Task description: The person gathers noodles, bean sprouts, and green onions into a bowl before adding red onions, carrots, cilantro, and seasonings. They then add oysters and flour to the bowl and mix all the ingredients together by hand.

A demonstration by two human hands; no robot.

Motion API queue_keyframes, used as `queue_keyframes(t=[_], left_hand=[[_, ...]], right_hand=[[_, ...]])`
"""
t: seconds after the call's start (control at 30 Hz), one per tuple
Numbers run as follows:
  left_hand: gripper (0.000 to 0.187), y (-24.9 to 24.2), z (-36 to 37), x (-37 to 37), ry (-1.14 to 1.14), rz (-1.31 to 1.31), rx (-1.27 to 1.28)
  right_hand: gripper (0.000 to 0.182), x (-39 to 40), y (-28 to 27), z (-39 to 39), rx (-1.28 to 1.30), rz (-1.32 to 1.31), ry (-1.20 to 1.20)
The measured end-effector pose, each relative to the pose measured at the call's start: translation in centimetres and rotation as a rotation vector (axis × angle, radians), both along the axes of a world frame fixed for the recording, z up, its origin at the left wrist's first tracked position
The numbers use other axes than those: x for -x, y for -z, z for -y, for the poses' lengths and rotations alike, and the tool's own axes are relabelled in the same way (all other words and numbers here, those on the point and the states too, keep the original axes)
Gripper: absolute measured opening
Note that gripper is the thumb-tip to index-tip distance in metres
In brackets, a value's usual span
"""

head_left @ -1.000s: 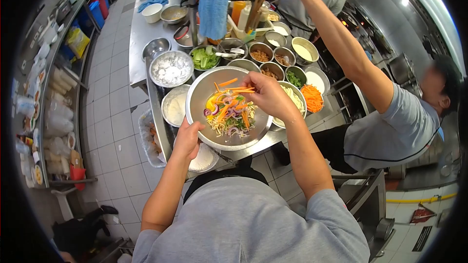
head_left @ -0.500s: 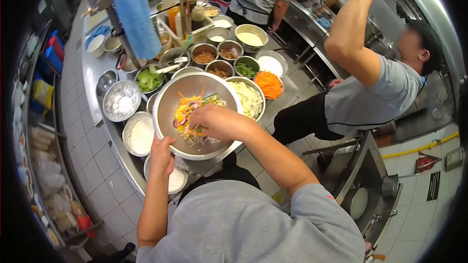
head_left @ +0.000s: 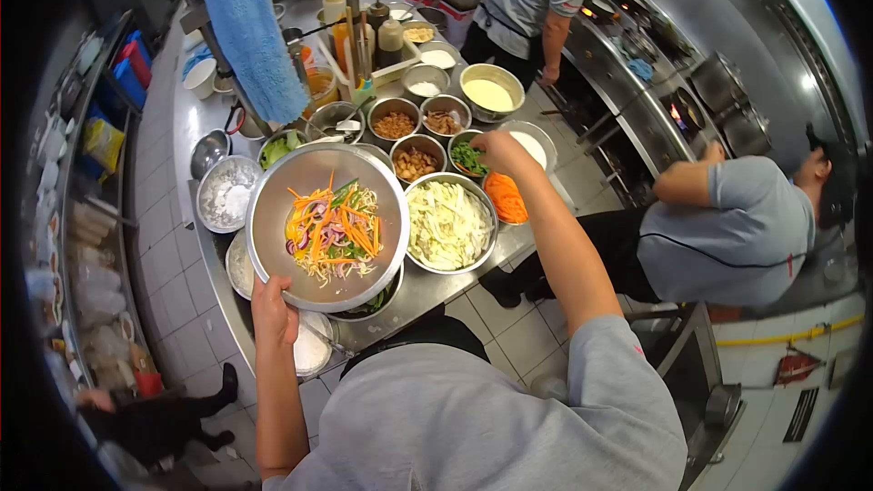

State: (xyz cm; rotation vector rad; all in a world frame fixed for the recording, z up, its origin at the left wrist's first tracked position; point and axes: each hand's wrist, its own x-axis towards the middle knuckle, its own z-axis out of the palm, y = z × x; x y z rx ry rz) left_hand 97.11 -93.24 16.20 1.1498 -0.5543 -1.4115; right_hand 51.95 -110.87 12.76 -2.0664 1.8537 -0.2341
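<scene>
My left hand (head_left: 275, 309) grips the near rim of a large steel bowl (head_left: 266, 218), which is slightly tilted. Inside it lies a mix of carrot strips, red onion, green pieces and sprouts (head_left: 336, 232). My right hand (head_left: 498, 153) reaches out to the right, its fingers at the edge of a small bowl of chopped greens (head_left: 466, 156). The fingertips are bent together, and what they hold, if anything, is too small to name. Orange carrot shreds (head_left: 506, 198) sit just below that hand, beside a bowl of pale shredded cabbage (head_left: 446, 225).
Around lie bowls of brown pieces (head_left: 416, 162), yellow liquid (head_left: 489, 94) and white powder (head_left: 227, 193). A blue towel (head_left: 250, 36) hangs over the counter. One person (head_left: 727, 218) bends at the right, another (head_left: 532, 0) stands beyond the counter. Part of a third person (head_left: 159, 423) shows at lower left.
My right hand has left the large bowl and moved up and right to the greens. The mix now shows more carrot on top. The person at the right has lowered their raised arm.
</scene>
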Motion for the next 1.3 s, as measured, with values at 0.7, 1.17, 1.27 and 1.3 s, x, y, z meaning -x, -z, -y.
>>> queue_keyframes(t=[0.7,1.17,1.27,1.3], left_hand=[[0.055,0.6,-0.2,7.4,-0.169,-0.034,0.008],[0.056,1.7,3.3,8.7,-0.045,-0.078,0.035],[0.054,2.3,3.8,8.7,-0.003,-0.063,0.034],[0.054,1.8,3.8,9.0,0.015,-0.053,0.026]], right_hand=[[0.04,2.5,2.8,4.5,-0.051,-0.013,-0.247],[0.016,2.2,-3.1,2.0,-0.153,0.838,0.143],[0.022,-2.8,-8.5,-0.3,-0.254,0.938,-0.064],[0.022,-4.8,-10.1,-1.2,-0.258,0.941,-0.078]])
